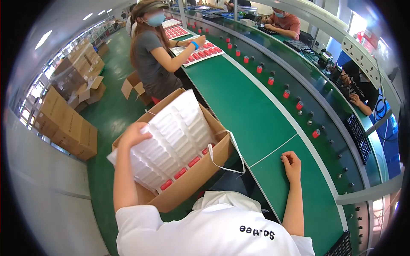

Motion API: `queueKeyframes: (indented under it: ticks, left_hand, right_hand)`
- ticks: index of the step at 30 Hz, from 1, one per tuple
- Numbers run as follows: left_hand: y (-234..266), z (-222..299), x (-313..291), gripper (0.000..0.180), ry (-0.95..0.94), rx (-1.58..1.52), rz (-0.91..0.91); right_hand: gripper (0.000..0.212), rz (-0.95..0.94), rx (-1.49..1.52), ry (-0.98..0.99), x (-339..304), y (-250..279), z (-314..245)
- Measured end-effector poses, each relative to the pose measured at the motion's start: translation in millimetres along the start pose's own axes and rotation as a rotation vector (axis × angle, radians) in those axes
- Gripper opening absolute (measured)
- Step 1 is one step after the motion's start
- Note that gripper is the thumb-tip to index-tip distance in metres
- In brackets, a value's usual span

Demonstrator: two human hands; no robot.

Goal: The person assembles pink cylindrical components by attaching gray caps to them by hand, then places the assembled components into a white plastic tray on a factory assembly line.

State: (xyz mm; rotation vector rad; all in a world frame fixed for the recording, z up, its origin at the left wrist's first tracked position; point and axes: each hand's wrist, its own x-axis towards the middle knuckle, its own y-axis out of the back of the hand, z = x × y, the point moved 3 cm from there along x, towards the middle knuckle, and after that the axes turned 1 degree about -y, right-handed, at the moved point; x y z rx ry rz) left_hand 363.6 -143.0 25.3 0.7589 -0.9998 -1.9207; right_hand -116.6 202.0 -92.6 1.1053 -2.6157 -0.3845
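Several white moulded plastic trays (171, 132) stand tilted inside an open cardboard box (188, 187) at my left. Red pieces (180, 173) show in a row along the front tray's lower edge. My left hand (136, 134) is closed on that tray's upper left edge, the thumb on its face. Out on the green worktop (273, 187), my right hand (291, 166) rests with its fingers loosely curled, and nothing shows in it. A white strap (237, 149) hangs in a loop from the box's right end.
Red cylindrical parts (287, 94) and small dark parts stand on the conveyor (307, 115) beyond the worktop. A co-worker (156, 55) handles a tray of red parts (203, 53) ahead. Cardboard cartons (68, 123) stand on the floor at left. A metal frame (363, 196) crosses at right.
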Motion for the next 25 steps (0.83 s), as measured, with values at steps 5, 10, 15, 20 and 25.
queueKeyframes:
  ticks: [5,10,15,20,25]
  left_hand:
    - [97.5,101.5,-87.9,0.04,-0.285,0.351,0.505]
    - [176.3,196.0,-126.5,0.035,-0.485,0.484,0.73]
    - [234.0,301.9,-110.2,0.037,-0.633,0.833,1.161]
    - [250.1,443.1,-67.1,0.03,-0.662,0.854,1.491]
    - [237.7,542.2,-2.5,0.032,-0.602,0.882,1.418]
  right_hand:
    - [0.004,-0.048,0.04,0.024,0.2,2.9,5.7]
    - [0.006,-0.044,0.109,0.047,-3.4,8.0,18.1]
    - [0.007,0.024,0.135,0.072,-6.2,3.7,24.1]
    - [0.007,0.014,0.161,0.084,-9.7,2.6,20.8]
    - [0.007,0.01,0.177,0.085,-10.1,-2.4,17.1]
